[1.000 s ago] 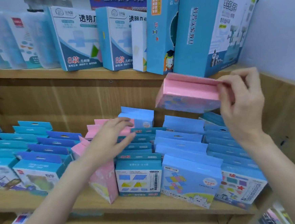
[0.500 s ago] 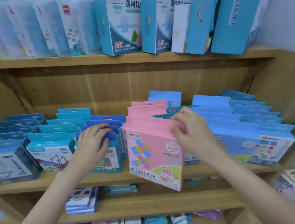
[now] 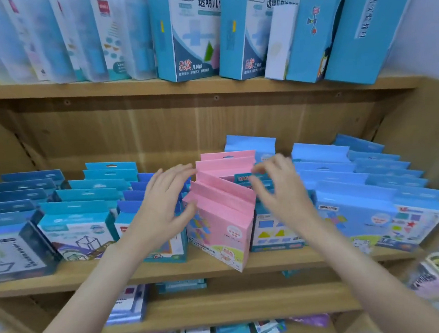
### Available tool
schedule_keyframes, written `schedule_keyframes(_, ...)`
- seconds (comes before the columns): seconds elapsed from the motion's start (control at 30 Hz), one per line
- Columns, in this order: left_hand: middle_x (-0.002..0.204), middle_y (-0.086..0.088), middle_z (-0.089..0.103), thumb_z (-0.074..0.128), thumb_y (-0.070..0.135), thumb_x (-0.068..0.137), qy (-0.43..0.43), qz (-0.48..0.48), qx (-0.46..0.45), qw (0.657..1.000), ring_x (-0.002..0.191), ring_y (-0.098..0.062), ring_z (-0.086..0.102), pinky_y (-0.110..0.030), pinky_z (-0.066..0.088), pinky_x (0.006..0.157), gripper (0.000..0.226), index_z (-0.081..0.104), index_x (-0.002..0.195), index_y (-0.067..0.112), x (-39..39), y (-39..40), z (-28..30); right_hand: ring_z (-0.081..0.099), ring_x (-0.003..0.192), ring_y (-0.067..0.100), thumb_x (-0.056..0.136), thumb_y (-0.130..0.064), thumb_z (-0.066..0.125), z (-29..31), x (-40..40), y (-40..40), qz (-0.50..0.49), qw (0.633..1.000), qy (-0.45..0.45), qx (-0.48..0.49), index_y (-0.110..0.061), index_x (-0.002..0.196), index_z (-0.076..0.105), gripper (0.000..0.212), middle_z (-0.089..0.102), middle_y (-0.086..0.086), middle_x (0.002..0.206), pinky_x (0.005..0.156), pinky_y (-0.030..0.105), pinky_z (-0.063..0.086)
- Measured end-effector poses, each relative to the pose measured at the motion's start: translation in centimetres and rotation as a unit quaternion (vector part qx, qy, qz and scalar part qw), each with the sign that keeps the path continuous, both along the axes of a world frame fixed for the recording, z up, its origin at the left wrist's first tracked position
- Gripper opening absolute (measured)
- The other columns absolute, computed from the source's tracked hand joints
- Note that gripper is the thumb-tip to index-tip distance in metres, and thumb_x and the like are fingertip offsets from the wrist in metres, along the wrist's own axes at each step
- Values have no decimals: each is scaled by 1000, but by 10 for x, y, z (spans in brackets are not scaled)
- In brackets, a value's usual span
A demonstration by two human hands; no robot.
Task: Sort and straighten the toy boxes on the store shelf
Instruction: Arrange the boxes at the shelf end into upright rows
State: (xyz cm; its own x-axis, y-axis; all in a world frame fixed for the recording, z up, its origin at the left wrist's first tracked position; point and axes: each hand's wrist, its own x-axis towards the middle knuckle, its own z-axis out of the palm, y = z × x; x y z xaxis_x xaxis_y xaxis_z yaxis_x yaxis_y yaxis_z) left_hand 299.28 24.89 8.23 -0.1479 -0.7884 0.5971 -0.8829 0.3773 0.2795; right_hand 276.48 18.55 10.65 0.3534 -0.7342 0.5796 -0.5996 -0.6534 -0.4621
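Note:
A row of pink toy boxes (image 3: 220,219) stands in the middle of the wooden shelf (image 3: 169,271), the front one turned askew with its lower corner over the shelf edge. My left hand (image 3: 163,205) lies against the left side of the pink row, fingers spread and thumb at the front box's upper left corner. My right hand (image 3: 278,188) hovers at the right of the pink row with loosely bent fingers over a teal box (image 3: 276,230); it holds nothing that I can see. Rows of teal boxes (image 3: 79,230) and light blue boxes (image 3: 368,207) flank the pink ones.
Tall blue and clear boxes (image 3: 192,34) lean on the upper shelf, close above my hands. Lower shelves hold stacked small packs (image 3: 129,304). A wooden side panel (image 3: 426,134) closes the shelf on the right. Dark boxes (image 3: 12,248) fill the far left.
My right hand let go of the pink box, which now stands at the front of the pink row. My left hand moved right from the blue boxes to the pink row's left side.

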Motion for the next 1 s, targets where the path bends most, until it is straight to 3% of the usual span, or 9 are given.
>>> schedule_keyframes(0.07,141,2,40,43,44,82,-35,-35,10,999,135,-13,22,-41,12,112,59,42,135,18,-8,-13,10,47,100,20,89,-18,53,18,-12,-40,-35,999,11,26,-9,100,60,16,50,3,98,81,24,33)
schedule_keyframes(0.23,144,13,28,37,50,64,-84,-60,79,991,139,-11,9,-35,-3,112,75,40,136,28,-24,-45,25,48,117,34,90,-11,50,39,-15,-145,-73,973,189,109,-5,128,46,39,51,19,127,97,38,38)
schedule_keyframes(0.33,142,3,41,30,49,58,-90,-51,132,986,134,-14,29,-24,3,108,80,49,131,21,-24,-59,28,46,120,36,89,-8,47,32,-2,-178,-90,949,269,139,-5,132,40,44,48,19,133,95,41,41)
schedule_keyframes(0.43,120,-5,61,32,42,61,-87,-62,137,985,112,-22,52,-15,21,93,71,59,119,10,-24,-63,23,56,105,37,86,-1,47,21,8,-189,-118,934,298,155,-4,117,53,32,57,21,119,79,36,46)
schedule_keyframes(0.57,112,-6,64,36,35,65,-91,-60,131,985,103,-22,55,-16,28,90,63,60,116,8,-22,-60,18,59,94,39,81,7,46,24,12,-182,-149,945,288,48,-5,105,58,29,62,20,105,65,33,39)
schedule_keyframes(0.73,116,-7,63,35,35,68,-82,-53,134,986,108,-23,54,-17,27,95,62,60,117,6,-20,-57,15,56,91,36,69,-6,73,61,-11,-139,-149,947,243,-148,-4,107,51,44,57,16,99,54,35,34)
schedule_keyframes(0.83,117,-9,62,35,35,68,-98,-54,127,986,111,-24,54,-18,24,98,64,60,117,5,-18,-57,10,59,79,37,78,-7,56,74,-38,-107,-172,938,133,-270,-5,99,57,21,60,17,87,46,37,45)
schedule_keyframes(0.9,127,-6,57,31,41,66,-96,-43,130,986,120,-21,49,-24,17,105,70,57,123,10,-17,-58,11,60,79,38,85,-11,44,84,-60,-86,-188,936,66,-290,-5,99,59,21,62,18,87,51,40,49)
schedule_keyframes(1.0,136,-2,49,28,46,63,-88,-42,124,987,130,-15,38,-32,5,110,76,52,129,17,-24,-57,16,60,81,38,87,-6,46,105,-97,-51,-187,942,12,-280,-1,102,59,20,64,21,92,67,39,44)
